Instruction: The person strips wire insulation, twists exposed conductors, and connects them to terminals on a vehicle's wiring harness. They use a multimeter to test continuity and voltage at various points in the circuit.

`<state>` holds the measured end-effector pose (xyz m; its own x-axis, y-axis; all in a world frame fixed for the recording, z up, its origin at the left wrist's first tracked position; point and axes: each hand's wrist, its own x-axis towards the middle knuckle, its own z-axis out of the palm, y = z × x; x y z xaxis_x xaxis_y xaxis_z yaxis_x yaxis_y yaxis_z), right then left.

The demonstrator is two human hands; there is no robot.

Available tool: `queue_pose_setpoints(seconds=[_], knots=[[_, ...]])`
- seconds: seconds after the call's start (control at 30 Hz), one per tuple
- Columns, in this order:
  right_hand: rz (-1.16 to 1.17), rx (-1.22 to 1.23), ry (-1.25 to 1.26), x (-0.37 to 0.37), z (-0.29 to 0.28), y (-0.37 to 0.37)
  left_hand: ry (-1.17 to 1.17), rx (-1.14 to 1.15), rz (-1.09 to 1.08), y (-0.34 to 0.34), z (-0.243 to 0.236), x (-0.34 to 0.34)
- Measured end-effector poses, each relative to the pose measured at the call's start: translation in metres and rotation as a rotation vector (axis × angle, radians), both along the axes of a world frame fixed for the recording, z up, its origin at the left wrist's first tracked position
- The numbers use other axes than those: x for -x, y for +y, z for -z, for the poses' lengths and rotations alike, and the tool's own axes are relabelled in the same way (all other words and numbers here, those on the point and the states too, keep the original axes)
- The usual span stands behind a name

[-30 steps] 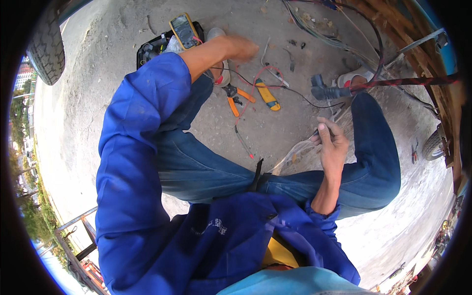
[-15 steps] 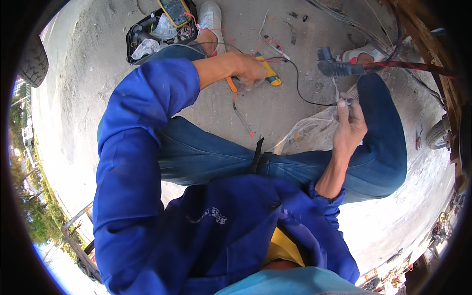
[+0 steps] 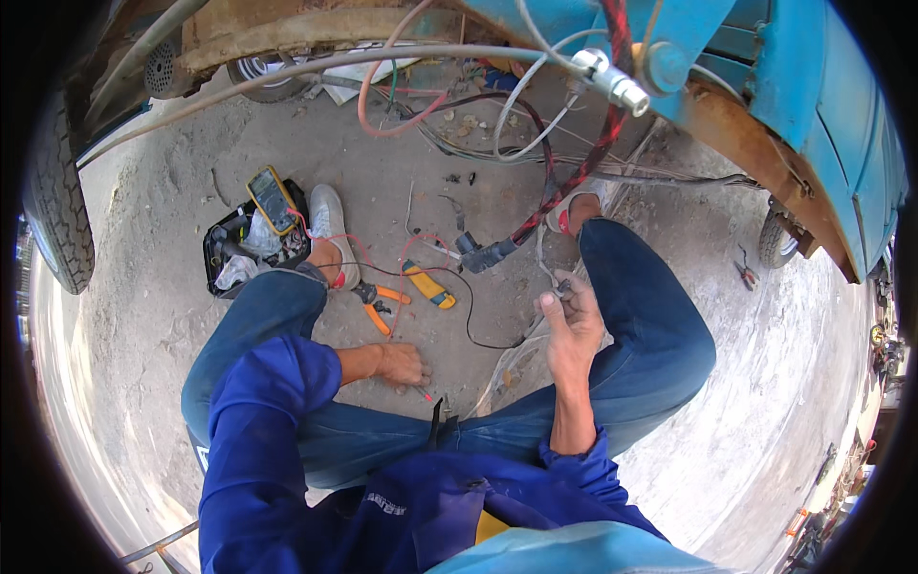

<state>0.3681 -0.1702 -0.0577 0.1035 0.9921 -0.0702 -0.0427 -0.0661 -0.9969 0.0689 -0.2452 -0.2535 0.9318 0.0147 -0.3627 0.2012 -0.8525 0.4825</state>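
My left hand (image 3: 400,365) is low on the dirty ground, fingers curled onto a red-tipped test probe (image 3: 424,392). My right hand (image 3: 572,325) pinches a small dark piece (image 3: 564,286) beside a pale cable; a thin black lead runs behind it. Between my feet lie orange-handled wire strippers (image 3: 386,320) and a yellow utility knife (image 3: 428,284). A dark angled connector (image 3: 486,254) on a red-and-black sleeved cable hangs above the knife. Left of my foot, a yellow multimeter (image 3: 272,199) rests on an open black case (image 3: 218,282) with plastic bags.
A blue, rusty vehicle body (image 3: 784,86) overhangs from above, with hoses, loose wires and a metal fitting (image 3: 617,81). Tyres stand at left (image 3: 62,220) and right (image 3: 776,239). Pliers (image 3: 746,273) lie on the ground right of my knee.
The view has shifted, bringing the vehicle underside into sight. My left hand has moved from near the tools down to the test probe. My right hand still pinches the small piece.
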Motion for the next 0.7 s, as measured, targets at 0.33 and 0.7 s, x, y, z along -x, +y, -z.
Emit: queue_pose_setpoints(seconds=[0.33, 0.7], knots=[[-0.065, -0.448, 0.035, -0.021, -0.071, 0.002, -0.008, -0.180, -0.589, 0.066, -0.079, -0.006], [-0.277, -0.597, 0.189, 0.010, -0.206, 0.028, -0.031, -0.397, -1.070, 0.174, -0.281, 0.072]])
